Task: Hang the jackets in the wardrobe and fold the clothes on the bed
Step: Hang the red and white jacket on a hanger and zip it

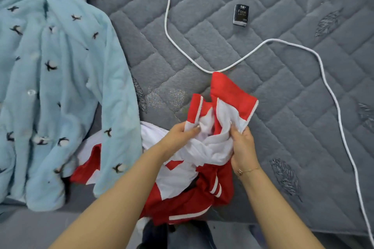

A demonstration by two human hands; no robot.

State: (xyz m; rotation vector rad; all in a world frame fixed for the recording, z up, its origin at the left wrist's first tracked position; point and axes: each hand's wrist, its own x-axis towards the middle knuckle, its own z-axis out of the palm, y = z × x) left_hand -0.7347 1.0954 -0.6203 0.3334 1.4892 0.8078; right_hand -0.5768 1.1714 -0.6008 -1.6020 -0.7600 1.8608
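both hands grip the red and white jacket (204, 170) at the near edge of the bed (263, 87). left hand (180, 133) has fingers curled into the white lining near the collar; right hand (242, 147) pinches the lining beside a zip edge. jacket bunched, red collar part lifted toward the white cable (332, 95). light blue fleece coat (54, 87) lies flat to the left, its hem overlapping the red jacket. small black packet (240, 15) lies farther back on the quilt.
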